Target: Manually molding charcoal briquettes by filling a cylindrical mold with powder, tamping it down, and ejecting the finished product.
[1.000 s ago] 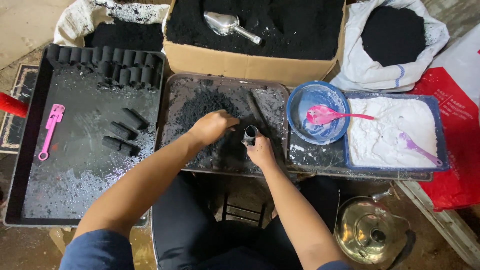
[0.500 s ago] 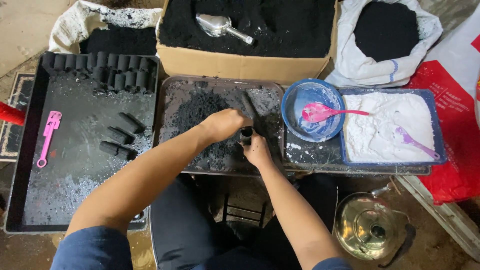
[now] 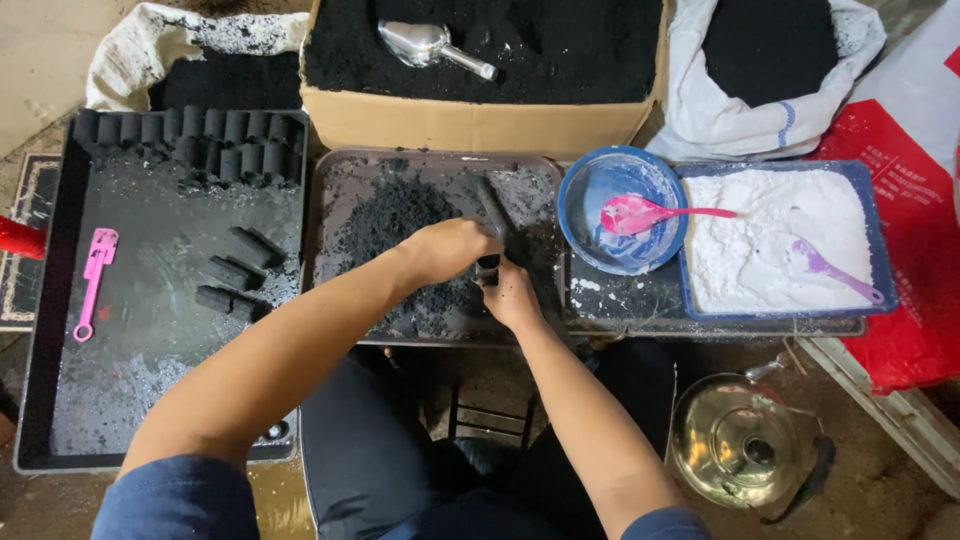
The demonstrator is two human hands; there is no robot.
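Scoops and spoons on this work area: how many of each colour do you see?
Pink spoon in the blue bowl: 1
Purple spoon in the white powder: 1
Pink scoop on the left black tray: 1
Silver metal scoop in the cardboard box: 1
Total: 4

floor: bare, dusty concrete floor (image 3: 45,50), pale at the upper left of the frame, darker and grimy along the bottom edge
mat: patterned mat (image 3: 22,240) with a pale border at the left edge, partly under the black tray
lower right: pale plank (image 3: 900,420) lying slantwise on the ground
light: bright from overhead, glinting off wet and metal surfaces; no walls or windows in view
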